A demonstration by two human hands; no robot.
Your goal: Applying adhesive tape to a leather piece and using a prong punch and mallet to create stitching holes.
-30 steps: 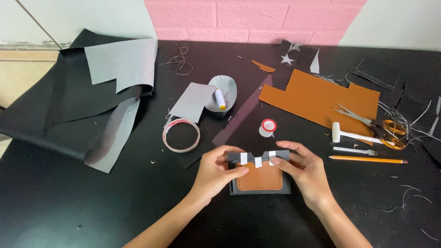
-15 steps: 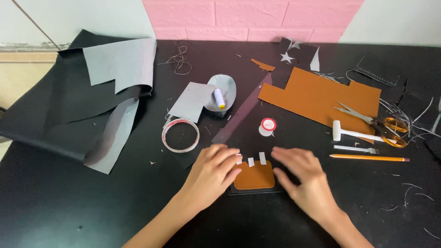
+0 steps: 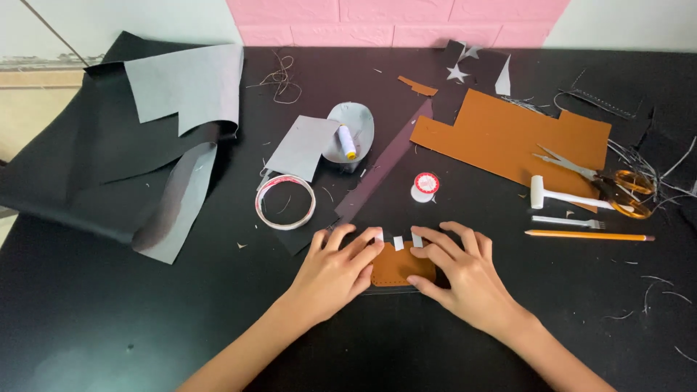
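Black tabletop [image 3: 109,327] below a pink brick wall [image 3: 392,18] carries scattered leather scraps. Both hands lie flat, fingers spread and pressing, gripping nothing: the left hand [image 3: 335,272] and right hand [image 3: 465,279] cover the ends of a small brown leather piece [image 3: 396,267] with white tape tabs [image 3: 398,243], near the front edge. Just beyond lie a tape roll [image 3: 285,202] and thread spool [image 3: 425,186].

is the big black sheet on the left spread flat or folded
Folded, not flat: the black sheet is doubled over itself, its grey underside turned up in two flaps and its edges curling off the table.
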